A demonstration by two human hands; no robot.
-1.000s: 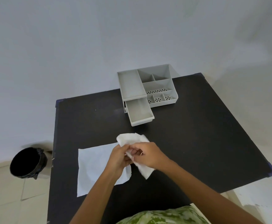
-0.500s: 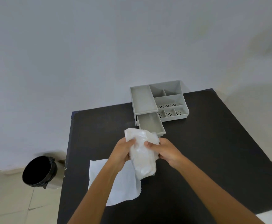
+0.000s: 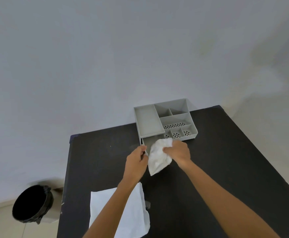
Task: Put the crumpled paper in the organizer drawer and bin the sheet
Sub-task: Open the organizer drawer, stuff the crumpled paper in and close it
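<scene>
The white crumpled paper (image 3: 158,156) hangs over the front of the open grey drawer (image 3: 149,142) of the organizer (image 3: 147,121). My right hand (image 3: 179,152) is shut on the paper's upper right side. My left hand (image 3: 137,162) rests at the drawer's front left corner, its fingers touching the drawer edge; whether it also touches the paper I cannot tell. A flat white sheet (image 3: 133,213) lies on the black table (image 3: 226,160) near its front, partly under my left forearm.
A bin with a black liner (image 3: 31,204) stands on the floor to the left of the table. The organizer sits at the table's back edge against a pale wall. Its top has several open compartments.
Both hands carried the crumpled paper away from the flat sheet and forward to the open drawer. My left hand has come off the paper's side and is at the drawer edge.
</scene>
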